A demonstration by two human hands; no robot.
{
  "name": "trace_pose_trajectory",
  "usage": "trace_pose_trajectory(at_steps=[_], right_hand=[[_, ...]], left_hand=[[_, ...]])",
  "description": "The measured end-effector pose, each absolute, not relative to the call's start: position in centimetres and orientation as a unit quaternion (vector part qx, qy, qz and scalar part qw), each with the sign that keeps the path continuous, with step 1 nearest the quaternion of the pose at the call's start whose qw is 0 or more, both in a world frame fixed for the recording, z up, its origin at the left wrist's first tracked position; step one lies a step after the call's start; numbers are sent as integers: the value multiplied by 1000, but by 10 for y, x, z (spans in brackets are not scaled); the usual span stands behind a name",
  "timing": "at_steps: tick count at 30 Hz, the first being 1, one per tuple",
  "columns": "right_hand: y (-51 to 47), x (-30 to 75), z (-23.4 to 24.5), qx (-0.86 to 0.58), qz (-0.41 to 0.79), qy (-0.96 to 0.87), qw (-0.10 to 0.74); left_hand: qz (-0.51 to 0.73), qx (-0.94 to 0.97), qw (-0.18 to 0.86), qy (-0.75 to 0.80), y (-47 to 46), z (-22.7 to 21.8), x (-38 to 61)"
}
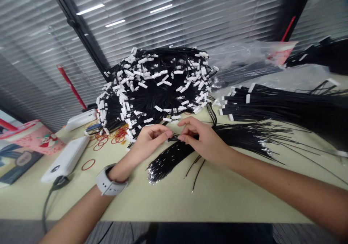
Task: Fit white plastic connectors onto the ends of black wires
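Head view: window blinds (176,23) are filling the background behind the connector pile (163,91), and a pale worktop (231,200) is carrying the pile. Black cables with white plugs are making up that pile. Right of the pile, a long cable bundle (285,104) is lying flat, white plugs pointing toward it; clear plastic bags (241,61) are sitting behind that bundle, also right of the pile. In front of the pile, a loose wire bundle (174,157) with shiny tips is running beneath the right hand. Left of the pile, a pink cup (40,139) is standing, and a white device (66,160) is lying between cup and pile. Right hand (202,140) and left hand (149,140) are meeting just in front of the pile; each grip is closing, thumb to fingers, on a few black wires (174,139), count too small to tell. Left wrist is wearing a white watch (110,182). Red rubber bands (88,164) are lying left of the pile, some near its edge.
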State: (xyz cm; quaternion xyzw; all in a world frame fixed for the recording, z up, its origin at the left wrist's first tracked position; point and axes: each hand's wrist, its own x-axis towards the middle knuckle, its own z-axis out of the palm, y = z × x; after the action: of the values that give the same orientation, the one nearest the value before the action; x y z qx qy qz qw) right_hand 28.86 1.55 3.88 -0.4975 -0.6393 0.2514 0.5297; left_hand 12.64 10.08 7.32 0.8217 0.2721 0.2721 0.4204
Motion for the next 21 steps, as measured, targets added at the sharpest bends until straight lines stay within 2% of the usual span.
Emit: trace_pose_trajectory(at_steps=[7, 15, 21], right_hand=[[15, 288, 38, -506, 263, -640, 515], [14, 285, 38, -494, 273, -651, 507], [16, 286, 41, -486, 274, -614, 558]], left_hand=[[244, 832, 406, 288, 102, 69, 126], [238, 782, 497, 293, 97, 65, 130], [263, 743, 542, 292, 97, 58, 132]])
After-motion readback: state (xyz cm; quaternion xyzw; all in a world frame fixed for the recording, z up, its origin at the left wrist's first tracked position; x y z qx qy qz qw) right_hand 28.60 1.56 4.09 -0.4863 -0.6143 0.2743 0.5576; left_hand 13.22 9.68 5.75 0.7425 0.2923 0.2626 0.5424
